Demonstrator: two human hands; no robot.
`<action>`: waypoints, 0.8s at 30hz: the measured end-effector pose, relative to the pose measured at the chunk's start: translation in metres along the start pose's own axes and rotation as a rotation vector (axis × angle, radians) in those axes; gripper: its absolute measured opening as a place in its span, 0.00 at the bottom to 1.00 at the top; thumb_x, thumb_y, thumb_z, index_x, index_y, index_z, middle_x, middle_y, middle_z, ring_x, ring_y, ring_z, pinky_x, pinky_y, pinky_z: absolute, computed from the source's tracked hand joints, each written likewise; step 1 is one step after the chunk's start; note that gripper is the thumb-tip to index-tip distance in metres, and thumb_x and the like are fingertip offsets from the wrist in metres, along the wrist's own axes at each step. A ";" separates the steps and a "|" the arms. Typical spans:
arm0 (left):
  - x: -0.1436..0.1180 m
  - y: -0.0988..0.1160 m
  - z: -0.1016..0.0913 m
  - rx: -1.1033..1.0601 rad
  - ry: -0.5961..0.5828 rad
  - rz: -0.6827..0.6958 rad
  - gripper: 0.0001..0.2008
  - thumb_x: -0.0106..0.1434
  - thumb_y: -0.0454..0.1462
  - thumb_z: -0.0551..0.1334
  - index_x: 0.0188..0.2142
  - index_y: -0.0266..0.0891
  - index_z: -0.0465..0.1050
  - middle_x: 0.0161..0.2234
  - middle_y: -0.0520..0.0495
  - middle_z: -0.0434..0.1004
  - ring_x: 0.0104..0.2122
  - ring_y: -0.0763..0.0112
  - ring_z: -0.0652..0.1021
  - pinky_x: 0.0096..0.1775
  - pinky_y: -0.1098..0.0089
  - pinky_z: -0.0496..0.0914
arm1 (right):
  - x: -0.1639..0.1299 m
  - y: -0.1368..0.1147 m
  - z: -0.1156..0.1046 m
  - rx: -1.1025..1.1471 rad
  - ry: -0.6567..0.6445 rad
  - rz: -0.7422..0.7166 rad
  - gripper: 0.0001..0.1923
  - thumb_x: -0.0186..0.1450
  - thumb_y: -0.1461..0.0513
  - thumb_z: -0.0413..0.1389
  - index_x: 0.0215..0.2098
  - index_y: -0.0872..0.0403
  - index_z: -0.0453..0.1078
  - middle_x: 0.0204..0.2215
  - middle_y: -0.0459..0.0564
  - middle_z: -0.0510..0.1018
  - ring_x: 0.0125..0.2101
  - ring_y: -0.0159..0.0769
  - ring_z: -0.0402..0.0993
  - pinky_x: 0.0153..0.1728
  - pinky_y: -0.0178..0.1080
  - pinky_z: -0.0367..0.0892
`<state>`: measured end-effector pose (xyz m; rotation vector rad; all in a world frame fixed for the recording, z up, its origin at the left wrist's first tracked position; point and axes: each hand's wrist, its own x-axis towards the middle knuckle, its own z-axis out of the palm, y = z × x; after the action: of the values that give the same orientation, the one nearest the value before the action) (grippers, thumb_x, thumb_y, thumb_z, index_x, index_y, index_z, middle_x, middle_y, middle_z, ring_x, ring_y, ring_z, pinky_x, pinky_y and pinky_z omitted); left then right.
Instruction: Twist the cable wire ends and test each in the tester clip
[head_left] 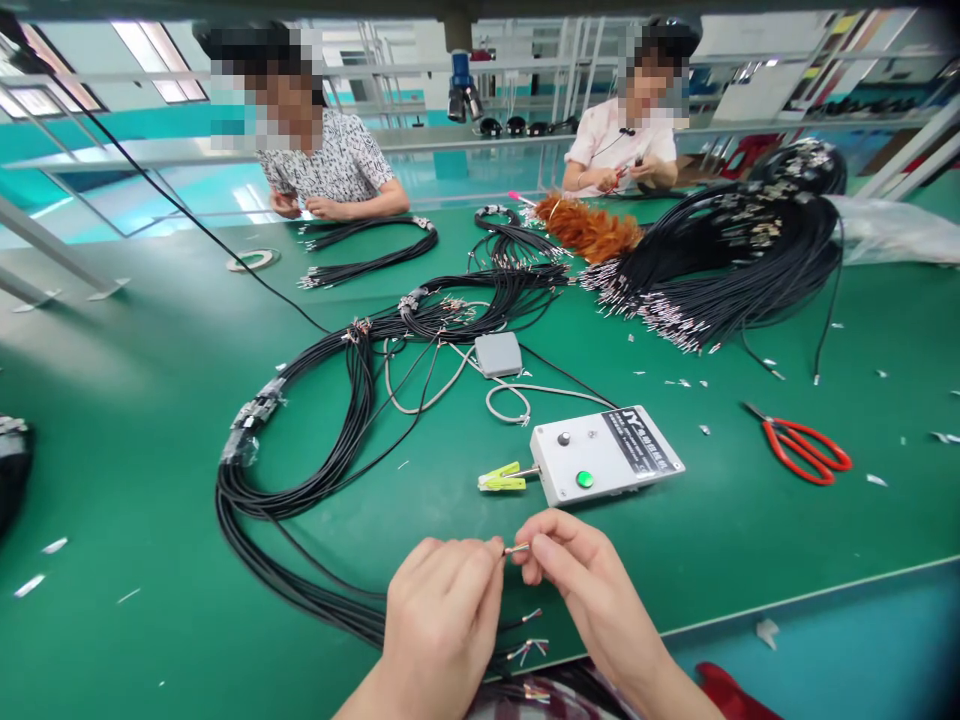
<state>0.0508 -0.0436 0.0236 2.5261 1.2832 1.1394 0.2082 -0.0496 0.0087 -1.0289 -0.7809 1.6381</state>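
Hands meet over green table (150,420): left hand (439,615) and right hand (577,570) both pinch one wire end (516,549), beside white tester box (604,455).

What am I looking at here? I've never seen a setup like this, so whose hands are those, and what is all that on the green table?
The picture comes from a camera worn on a person's head, looking down at their own hands. The left hand and right hand meet over the near edge of the green table, pinching the bared metal tip of a thin wire between them.

Just beyond lies a white box with a green button, a black knob and a yellow-green clip at its end. A grey cord runs from it to a small grey box. Bundles of black cables loop across the table, with a larger heap at the right, near red-handled scissors. Two other people sit at the far side, handling cables too.
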 end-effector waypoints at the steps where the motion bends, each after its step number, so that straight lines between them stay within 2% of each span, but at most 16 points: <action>1: -0.001 0.000 0.001 -0.007 0.003 -0.008 0.10 0.66 0.27 0.57 0.30 0.37 0.72 0.24 0.50 0.79 0.20 0.73 0.74 0.26 0.71 0.66 | 0.001 0.001 0.002 0.042 0.015 0.020 0.13 0.58 0.53 0.66 0.31 0.54 0.76 0.25 0.45 0.78 0.27 0.28 0.70 0.32 0.31 0.64; 3: -0.002 -0.001 0.002 -0.081 -0.005 -0.088 0.09 0.66 0.28 0.57 0.30 0.38 0.72 0.24 0.50 0.78 0.20 0.73 0.74 0.26 0.72 0.67 | 0.001 0.004 0.007 0.135 0.040 0.068 0.14 0.54 0.53 0.69 0.30 0.55 0.75 0.25 0.45 0.78 0.25 0.27 0.68 0.30 0.31 0.63; 6: -0.003 -0.002 0.004 -0.318 -0.075 -0.331 0.08 0.65 0.31 0.58 0.29 0.39 0.72 0.23 0.52 0.77 0.21 0.74 0.75 0.25 0.76 0.69 | 0.001 0.011 0.012 0.243 0.062 0.126 0.16 0.51 0.53 0.70 0.28 0.56 0.74 0.23 0.45 0.77 0.24 0.25 0.66 0.29 0.30 0.62; 9: 0.000 -0.004 0.003 -0.525 -0.116 -0.549 0.08 0.63 0.33 0.60 0.26 0.39 0.72 0.22 0.53 0.78 0.21 0.73 0.77 0.24 0.77 0.70 | 0.000 0.015 0.015 0.217 0.079 0.110 0.16 0.52 0.53 0.70 0.27 0.56 0.74 0.23 0.45 0.76 0.24 0.26 0.65 0.29 0.31 0.62; 11: 0.003 -0.004 0.003 -0.594 -0.105 -0.634 0.07 0.61 0.34 0.62 0.26 0.38 0.73 0.22 0.53 0.78 0.21 0.73 0.77 0.24 0.77 0.70 | 0.000 0.016 0.016 0.177 0.081 0.090 0.15 0.53 0.53 0.69 0.28 0.56 0.75 0.24 0.46 0.77 0.24 0.27 0.66 0.29 0.31 0.62; 14: 0.005 -0.004 0.003 -0.634 -0.079 -0.687 0.06 0.59 0.34 0.63 0.26 0.38 0.74 0.22 0.52 0.79 0.22 0.72 0.78 0.25 0.77 0.70 | 0.002 0.014 0.016 0.165 0.091 0.072 0.15 0.55 0.52 0.68 0.29 0.55 0.75 0.25 0.46 0.77 0.25 0.28 0.66 0.30 0.32 0.63; 19: 0.003 -0.004 0.005 -0.657 -0.089 -0.698 0.06 0.59 0.34 0.63 0.25 0.38 0.73 0.22 0.52 0.78 0.22 0.72 0.77 0.26 0.77 0.70 | 0.007 0.015 0.018 0.134 0.091 -0.003 0.16 0.56 0.51 0.66 0.33 0.54 0.75 0.25 0.45 0.76 0.26 0.29 0.67 0.32 0.33 0.65; 24: 0.004 -0.006 0.006 -0.667 -0.087 -0.723 0.07 0.59 0.34 0.63 0.25 0.38 0.73 0.21 0.52 0.76 0.22 0.73 0.75 0.26 0.76 0.69 | 0.011 0.021 0.024 0.024 0.164 -0.085 0.13 0.56 0.53 0.66 0.29 0.54 0.74 0.24 0.44 0.74 0.25 0.29 0.66 0.30 0.33 0.66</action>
<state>0.0524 -0.0356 0.0199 1.4428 1.3238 1.0210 0.1767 -0.0449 -0.0023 -1.0836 -0.6849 1.4680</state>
